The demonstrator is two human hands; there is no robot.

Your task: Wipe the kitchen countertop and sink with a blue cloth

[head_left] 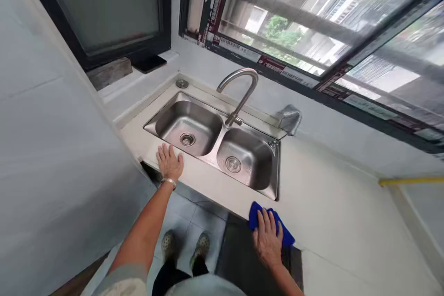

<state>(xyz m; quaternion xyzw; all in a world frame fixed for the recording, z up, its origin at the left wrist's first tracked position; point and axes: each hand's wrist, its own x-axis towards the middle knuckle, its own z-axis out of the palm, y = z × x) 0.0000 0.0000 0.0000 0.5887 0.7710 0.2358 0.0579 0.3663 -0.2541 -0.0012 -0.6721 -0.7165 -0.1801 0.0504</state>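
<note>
- The right hand [268, 242] holds a bunched deep-blue cloth [287, 237] at the front edge of the smooth off-white counter [322, 199].
- The left hand [169, 164] lies flat, spread, beside the double-bowl stainless-steel sink [219, 144].

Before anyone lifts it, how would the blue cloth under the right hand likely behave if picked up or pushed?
The blue cloth would probably sag, as it lies in soft folds under the right hand. It looks thin, so likely light. Pushed along the flat countertop, it may crumple.
</note>
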